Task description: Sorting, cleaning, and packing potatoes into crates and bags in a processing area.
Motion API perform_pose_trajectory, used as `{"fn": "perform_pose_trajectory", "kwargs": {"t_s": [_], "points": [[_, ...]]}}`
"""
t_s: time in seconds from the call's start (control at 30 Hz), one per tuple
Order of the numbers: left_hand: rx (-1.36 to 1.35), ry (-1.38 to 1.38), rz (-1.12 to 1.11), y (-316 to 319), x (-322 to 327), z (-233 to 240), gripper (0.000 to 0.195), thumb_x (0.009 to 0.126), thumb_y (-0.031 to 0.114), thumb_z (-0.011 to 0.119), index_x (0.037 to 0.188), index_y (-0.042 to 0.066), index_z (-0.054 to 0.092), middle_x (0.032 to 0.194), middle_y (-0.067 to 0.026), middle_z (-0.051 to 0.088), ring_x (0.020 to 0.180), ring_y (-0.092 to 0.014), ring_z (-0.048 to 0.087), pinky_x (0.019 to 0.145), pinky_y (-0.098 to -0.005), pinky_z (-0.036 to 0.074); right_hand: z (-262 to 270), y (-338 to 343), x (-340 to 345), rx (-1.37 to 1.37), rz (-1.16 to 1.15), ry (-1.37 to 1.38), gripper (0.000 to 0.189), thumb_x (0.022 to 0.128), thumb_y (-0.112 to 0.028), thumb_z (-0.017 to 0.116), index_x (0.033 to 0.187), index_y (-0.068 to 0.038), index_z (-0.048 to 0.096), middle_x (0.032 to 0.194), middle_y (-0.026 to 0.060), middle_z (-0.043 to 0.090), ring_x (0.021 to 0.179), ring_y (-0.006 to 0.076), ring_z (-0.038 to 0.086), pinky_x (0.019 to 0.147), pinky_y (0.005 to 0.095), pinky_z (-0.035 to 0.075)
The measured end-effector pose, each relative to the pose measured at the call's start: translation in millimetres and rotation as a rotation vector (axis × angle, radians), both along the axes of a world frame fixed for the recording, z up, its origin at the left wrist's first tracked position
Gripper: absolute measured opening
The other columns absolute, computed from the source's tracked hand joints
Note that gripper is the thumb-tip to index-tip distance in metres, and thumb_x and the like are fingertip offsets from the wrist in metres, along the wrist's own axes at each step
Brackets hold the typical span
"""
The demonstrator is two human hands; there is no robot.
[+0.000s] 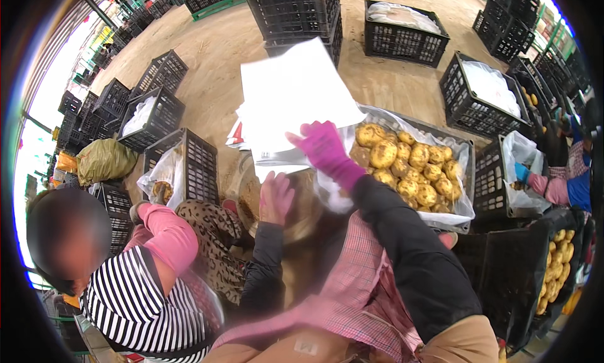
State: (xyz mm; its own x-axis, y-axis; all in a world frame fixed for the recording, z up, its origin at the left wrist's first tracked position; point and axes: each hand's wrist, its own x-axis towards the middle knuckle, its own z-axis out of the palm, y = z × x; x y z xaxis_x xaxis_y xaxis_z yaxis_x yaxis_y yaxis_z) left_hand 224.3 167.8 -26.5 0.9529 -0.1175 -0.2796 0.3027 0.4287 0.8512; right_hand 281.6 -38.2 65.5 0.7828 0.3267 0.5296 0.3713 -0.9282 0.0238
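My right hand, in a magenta knit glove, lies on the lower right part of large white sheets; whether its fingers grip them cannot be told. Just below the sheets' lower edge is my left hand, in a pink glove, with its fingers apart and pointing up. Beside my right wrist stands a black plastic crate with a white liner, filled with soil-marked yellow potatoes. Under the sheets' left edge, red and white printed material shows in part.
At the left, a person in a striped top reaches into a lined crate. Another person's blue-gloved hand is at a lined crate on the right. Covered crates and stacked black crates stand on the dirt floor.
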Motion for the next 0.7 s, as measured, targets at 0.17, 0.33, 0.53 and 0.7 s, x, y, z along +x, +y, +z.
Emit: {"fn": "perform_pose_trajectory", "kwargs": {"t_s": [0.17, 0.33, 0.53, 0.7], "points": [[0.681, -0.216, -0.102, 48.7, 62.2, -66.8, 0.064, 0.091, 0.046, 0.054, 0.142, 0.013, 0.030, 0.142, -0.0142, 0.036, 0.128, -0.030, 0.039, 0.101, -0.0461, 0.037, -98.2, 50.4, 18.1, 0.055, -0.039, 0.690, 0.051, 0.081, -0.029, 0.059, 0.130, -0.019, 0.050, 0.123, 0.0077, 0.053, 0.105, 0.0280, 0.054, 0.088, 0.0482, 0.041], [0.617, -0.291, 0.382, 93.2, 169.7, -127.6, 0.044, 0.088, 0.027, 0.059, 0.120, 0.000, 0.046, 0.118, -0.0180, 0.054, 0.108, -0.034, 0.051, 0.092, -0.0429, 0.043, -159.1, 39.9, 7.6, 0.449, 0.270, 0.650, 0.064, 0.082, -0.042, 0.063, 0.134, -0.008, 0.046, 0.136, 0.0190, 0.046, 0.126, 0.0347, 0.043, 0.104, 0.0452, 0.035], [1.100, 0.146, -0.288, 64.8, 247.9, -153.8, 0.063, 0.084, 0.045, 0.064, 0.124, -0.003, 0.053, 0.121, -0.0174, 0.059, 0.112, -0.025, 0.055, 0.097, -0.0303, 0.041, -166.8, 22.5, 53.0, 0.987, -0.262, 0.454, 0.063, 0.084, -0.039, 0.064, 0.130, 0.001, 0.047, 0.130, 0.0213, 0.051, 0.121, 0.0363, 0.048, 0.103, 0.0432, 0.037], [1.140, 0.171, -0.175, 55.3, 227.0, -165.0, 0.065, 0.080, 0.040, 0.072, 0.123, -0.004, 0.054, 0.114, -0.0143, 0.064, 0.100, -0.022, 0.061, 0.089, -0.0310, 0.047, -147.8, 9.7, 59.9, 1.662, -0.190, 0.504, 0.054, 0.090, -0.035, 0.059, 0.132, -0.003, 0.045, 0.129, 0.0154, 0.050, 0.119, 0.0281, 0.048, 0.103, 0.0371, 0.038]]}}
